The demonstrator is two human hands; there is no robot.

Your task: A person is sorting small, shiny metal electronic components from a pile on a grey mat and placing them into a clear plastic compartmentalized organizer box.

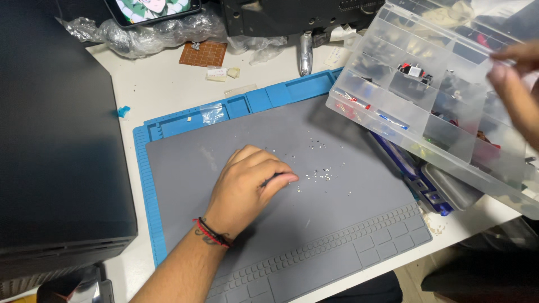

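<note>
My left hand (244,188) rests on the grey silicone work mat (314,224), fingers curled, thumb and forefinger pinched on a small dark item (272,179) too small to identify. Just right of the fingertips lie several tiny shiny parts (320,175), scattered on the mat. My right hand (519,95) is blurred at the right edge, over the far end of a clear plastic compartment box (404,106) that sits tilted over the mat's right side. Small electronic parts fill its compartments. Whether this hand grips anything is unclear.
A blue tray rim (168,126) borders the mat. A large black case (56,140) stands to the left. Behind lie a brown perfboard (203,54), crumpled plastic bags (151,33), a silver tool (305,53) and a lit screen (151,8). A metal tray (455,188) sits beneath the box.
</note>
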